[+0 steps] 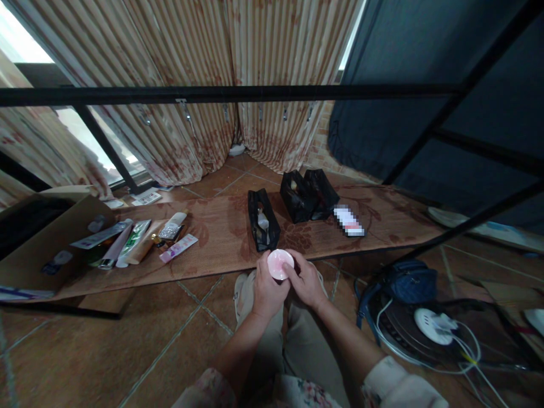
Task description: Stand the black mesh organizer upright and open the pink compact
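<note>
While both my hands closed around a small round pink jar (280, 263), I held it just above my knees, near the front edge of the patterned mat (221, 238). My left hand (267, 292) cupped its side; my right hand (306, 283) pinched its rim with curled fingers. Whether the lid was on, I could not tell. Just beyond lay an open black mesh pouch (262, 226) with a few items inside, looking only partly packed. Toward the mat's left end, several tubes (131, 242) waited loose. Two more black pouches (306, 195) stood at the far edge.
</note>
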`<action>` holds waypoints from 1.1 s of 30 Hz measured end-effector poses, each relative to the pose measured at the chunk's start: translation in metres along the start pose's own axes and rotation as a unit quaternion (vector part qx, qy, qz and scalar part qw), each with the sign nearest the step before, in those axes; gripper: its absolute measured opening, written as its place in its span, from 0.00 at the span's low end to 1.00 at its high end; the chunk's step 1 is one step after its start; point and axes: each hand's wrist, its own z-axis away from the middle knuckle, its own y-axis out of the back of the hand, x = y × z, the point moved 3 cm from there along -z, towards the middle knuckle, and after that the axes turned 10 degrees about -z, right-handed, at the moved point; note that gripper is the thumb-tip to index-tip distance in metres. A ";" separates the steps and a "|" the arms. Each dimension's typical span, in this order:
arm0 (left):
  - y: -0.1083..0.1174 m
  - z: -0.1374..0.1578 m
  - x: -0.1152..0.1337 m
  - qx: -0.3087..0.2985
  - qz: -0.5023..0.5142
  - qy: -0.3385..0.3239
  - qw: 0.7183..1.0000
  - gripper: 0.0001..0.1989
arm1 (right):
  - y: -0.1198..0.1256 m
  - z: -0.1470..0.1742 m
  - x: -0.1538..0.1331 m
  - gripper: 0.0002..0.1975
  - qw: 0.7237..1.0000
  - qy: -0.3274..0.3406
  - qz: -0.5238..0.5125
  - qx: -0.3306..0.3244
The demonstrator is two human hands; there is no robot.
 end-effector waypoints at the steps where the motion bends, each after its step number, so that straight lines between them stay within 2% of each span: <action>1: 0.000 0.000 0.000 0.001 -0.001 0.000 1.000 0.33 | 0.000 0.000 0.000 0.18 1.000 0.000 0.000 0.000; 16: 0.000 0.000 0.001 0.008 -0.007 -0.002 1.000 0.35 | 0.000 0.000 0.003 0.18 1.000 0.003 -0.013 0.004; 33: 0.003 0.001 -0.002 -0.014 0.020 -0.018 1.000 0.37 | 0.002 0.001 0.008 0.18 1.000 0.001 -0.017 0.005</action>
